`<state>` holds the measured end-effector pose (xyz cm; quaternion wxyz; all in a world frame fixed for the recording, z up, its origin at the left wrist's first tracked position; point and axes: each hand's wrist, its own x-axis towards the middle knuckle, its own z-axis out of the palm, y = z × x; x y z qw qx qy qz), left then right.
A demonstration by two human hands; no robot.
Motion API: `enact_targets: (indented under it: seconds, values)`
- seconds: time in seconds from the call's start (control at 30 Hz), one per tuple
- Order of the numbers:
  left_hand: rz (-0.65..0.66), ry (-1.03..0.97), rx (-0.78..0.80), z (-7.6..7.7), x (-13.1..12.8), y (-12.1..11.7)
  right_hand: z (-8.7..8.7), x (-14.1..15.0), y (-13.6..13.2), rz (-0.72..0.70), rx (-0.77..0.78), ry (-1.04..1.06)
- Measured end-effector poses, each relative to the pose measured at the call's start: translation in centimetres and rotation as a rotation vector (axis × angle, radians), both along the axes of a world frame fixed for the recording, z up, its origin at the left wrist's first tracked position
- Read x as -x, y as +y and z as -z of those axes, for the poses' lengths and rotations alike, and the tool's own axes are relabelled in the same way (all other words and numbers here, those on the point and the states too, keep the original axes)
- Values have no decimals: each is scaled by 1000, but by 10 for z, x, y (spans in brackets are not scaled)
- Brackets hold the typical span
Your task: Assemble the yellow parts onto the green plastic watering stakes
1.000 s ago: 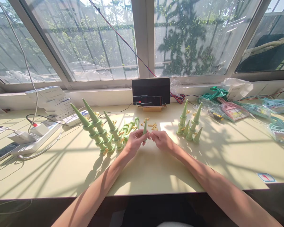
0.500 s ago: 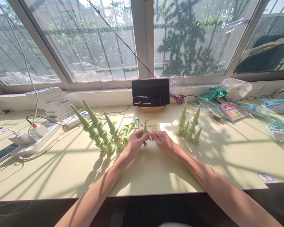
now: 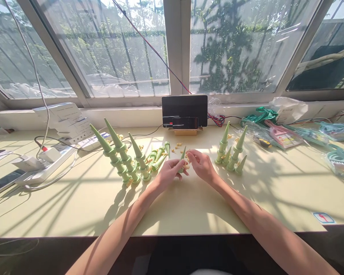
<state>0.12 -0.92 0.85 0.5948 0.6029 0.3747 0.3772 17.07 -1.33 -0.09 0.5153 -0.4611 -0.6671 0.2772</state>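
Note:
My left hand (image 3: 171,170) is closed around a green cone-tipped piece (image 3: 183,153), its point standing up above the fingers. My right hand (image 3: 201,164) is just right of it, fingertips pinched over a few small tan pegs (image 3: 179,145) on the table; whatever lies between those fingertips is too small to make out. To the left stand tall green spired towers (image 3: 119,152) with tan pegs in their sides. Loose green pieces (image 3: 158,156) lie behind my left hand. Another group of green spired pieces (image 3: 232,156) stands right of my right hand.
A black tablet (image 3: 184,107) leans on a cardboard stand at the back. A white power strip (image 3: 50,168) with cables and a white box (image 3: 63,118) sit at left. Plastic-wrapped packets (image 3: 283,133) and a yellow-black cutter (image 3: 264,143) lie at right.
My right hand has drawn away from the green piece and moved over the small tan pegs. My left hand has shifted slightly right and down with the piece. The view has shifted slightly.

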Motion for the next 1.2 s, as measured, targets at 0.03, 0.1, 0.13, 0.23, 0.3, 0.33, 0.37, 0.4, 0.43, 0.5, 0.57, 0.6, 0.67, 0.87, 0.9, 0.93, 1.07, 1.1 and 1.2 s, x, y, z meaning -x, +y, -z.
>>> enact_targets:
  seconds: [0.03, 0.1, 0.13, 0.23, 0.3, 0.33, 0.37, 0.4, 0.43, 0.5, 0.57, 0.6, 0.67, 0.87, 0.9, 0.93, 1.07, 1.1, 1.2]
  values:
    - [28, -1, 15, 0, 0, 0, 0, 0, 0, -14, 16, 22]
    - [81, -11, 38, 1, 0, 0, -1, 1, 1, -45, 58, 81]
    - [103, -18, 47, 1, 0, 0, -1, 1, 1, -60, 82, 117]
    - [142, -44, 75, 1, 1, -1, -4, 2, 0, -103, 150, 214]
    - [163, -57, 100, 2, 1, 0, -5, 2, -1, -119, 181, 241]
    - [172, -61, 113, 2, 1, 0, -5, 3, -1, -122, 193, 246]
    - [181, -64, 126, 2, 1, 0, -5, 3, -1, -123, 201, 249]
    - [183, -68, 136, 3, 1, 0, -5, 3, -1, -119, 205, 256]
    - [178, -72, 141, 3, 1, 0, -5, 3, 0, -113, 205, 263]
    - [153, -78, 142, 4, 1, 1, -3, 2, 1, -101, 203, 275]
    - [109, -75, 129, 4, 0, 1, -1, 2, 2, -91, 195, 274]
    - [85, -68, 113, 5, -1, 2, 0, 1, 3, -85, 189, 268]
    - [32, -35, 53, 6, -1, 2, 2, 0, 4, -69, 172, 253]
    - [-240, 208, -319, 10, -1, 3, 7, -2, 7, -27, 127, 208]
    - [-267, 239, -373, 10, 0, 2, 7, -2, 7, -20, 118, 200]
    - [-283, 259, -422, 9, 0, 1, 7, -2, 7, -11, 110, 189]
    - [-252, 313, -584, 6, -1, -2, 5, -1, 7, 37, 72, 148]
    - [-231, 332, -610, 5, -1, -3, 5, -1, 6, 48, 63, 136]
    - [-187, 379, -658, 5, -1, -5, 3, -1, 4, 74, 48, 104]
